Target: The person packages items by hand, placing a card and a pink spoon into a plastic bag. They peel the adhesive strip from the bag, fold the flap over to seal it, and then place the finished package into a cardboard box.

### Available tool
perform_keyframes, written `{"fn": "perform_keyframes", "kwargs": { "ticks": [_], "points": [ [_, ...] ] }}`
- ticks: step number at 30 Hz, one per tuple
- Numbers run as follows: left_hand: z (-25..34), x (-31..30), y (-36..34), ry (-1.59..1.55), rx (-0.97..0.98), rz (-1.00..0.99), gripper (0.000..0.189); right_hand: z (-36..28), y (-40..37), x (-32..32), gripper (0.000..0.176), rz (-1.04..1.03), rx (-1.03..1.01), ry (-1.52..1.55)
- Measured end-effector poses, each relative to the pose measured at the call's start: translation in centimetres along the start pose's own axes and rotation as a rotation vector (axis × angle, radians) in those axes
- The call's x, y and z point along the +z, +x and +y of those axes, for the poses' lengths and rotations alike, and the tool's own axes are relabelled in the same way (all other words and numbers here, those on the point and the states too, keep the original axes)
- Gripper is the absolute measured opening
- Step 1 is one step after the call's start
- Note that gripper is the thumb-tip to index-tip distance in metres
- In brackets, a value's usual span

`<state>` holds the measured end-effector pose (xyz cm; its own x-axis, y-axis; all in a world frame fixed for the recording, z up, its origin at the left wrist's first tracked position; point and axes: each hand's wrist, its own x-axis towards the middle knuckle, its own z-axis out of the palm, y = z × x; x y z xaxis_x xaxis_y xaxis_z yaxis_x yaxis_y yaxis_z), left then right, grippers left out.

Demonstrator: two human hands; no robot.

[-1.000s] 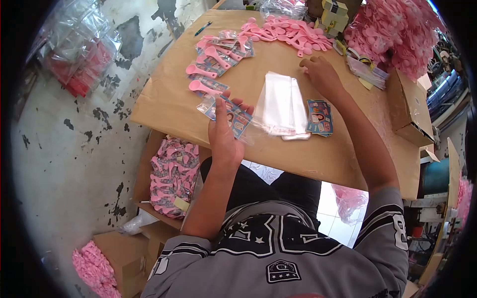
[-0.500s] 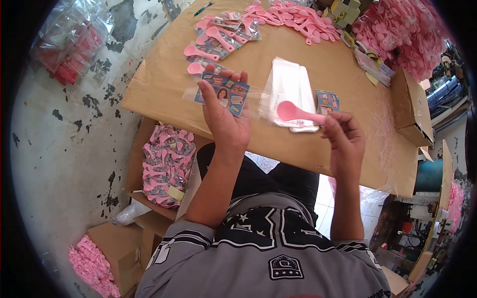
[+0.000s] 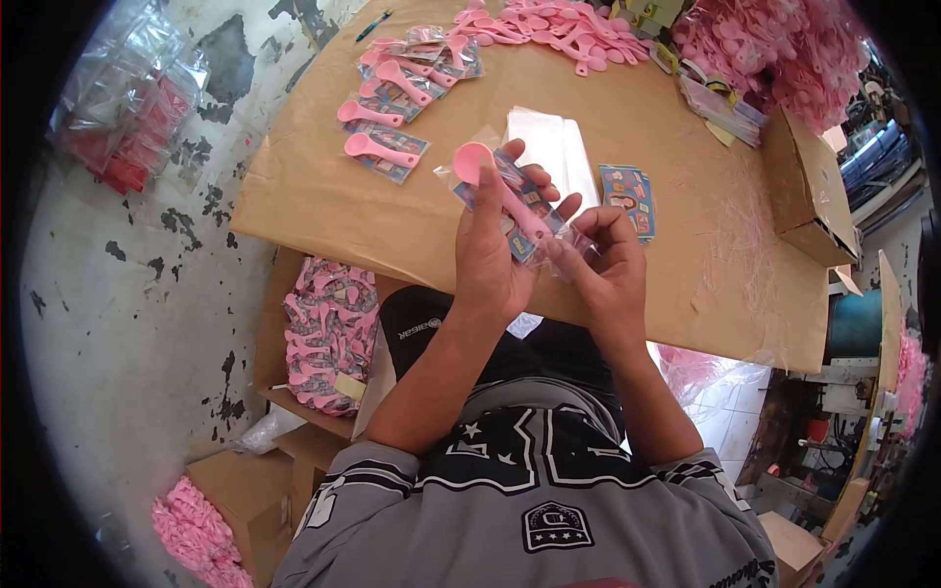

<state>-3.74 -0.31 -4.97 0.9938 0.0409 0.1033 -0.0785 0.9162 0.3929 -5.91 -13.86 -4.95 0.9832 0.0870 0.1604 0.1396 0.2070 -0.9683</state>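
We are seeing the left hand (image 3: pixel 487 257) cradling a clear bag (image 3: pixel 537 223) just above the near edge of the desk (image 3: pixel 323 211), with the fingers spread behind it and the thumb lying along the front. A printed card (image 3: pixel 514 203) is sitting inside, and a pink spoon (image 3: pixel 478 165) is lying over it, bowl at the far end. The right hand (image 3: pixel 613 279) is pinching the bag's near end around the handle tip. We are judging the film as thin and crinkling at that pinch, so a hard push could be tearing the mouth or creasing the card. We are not able to tell how far the spoon is seated, so it could be sliding back out if either grip is loosening. Both hands are hovering off the desk, so anything dropped could be landing in the lap or in the box of finished packs (image 3: pixel 328 333) below. The stack of empty bags (image 3: pixel 549 147) and the spare cards (image 3: pixel 627 191) are lying just beyond the fingertips, where a careless sweep could be scattering them
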Motion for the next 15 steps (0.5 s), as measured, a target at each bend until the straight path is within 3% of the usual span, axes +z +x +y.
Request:
{"fn": "perform_keyframes", "kwargs": {
  "ticks": [2,6,7,10,11,15],
  "points": [
    [0.0,-0.2,0.0,0.037,-0.03,-0.029,0.051,0.2,0.1,0.2,0.032,0.022,-0.073,-0.021],
    [0.4,-0.1,0.1,0.06,-0.143,0.016,0.047,-0.4,0.2,-0.7,0.057,0.06,-0.378,-0.358],
    [0.6,0.1,0.3,0.072,-0.157,0.055,0.047,-0.4,0.4,-1.7,0.055,0.018,-0.528,-0.525],
    [1.7,-0.5,1.4,0.058,-0.199,0.093,0.046,-2.7,0.5,-3.8,0.035,-0.251,-0.728,-0.577],
    [2.2,-0.6,1.6,0.057,-0.215,0.089,0.047,-2.7,0.4,-4.5,0.028,-0.248,-0.685,-0.412],
    [2.7,-0.1,1.0,0.071,-0.304,0.025,0.052,-4.0,1.4,-5.1,0.031,-0.068,-0.635,-0.777]
  ]
}}
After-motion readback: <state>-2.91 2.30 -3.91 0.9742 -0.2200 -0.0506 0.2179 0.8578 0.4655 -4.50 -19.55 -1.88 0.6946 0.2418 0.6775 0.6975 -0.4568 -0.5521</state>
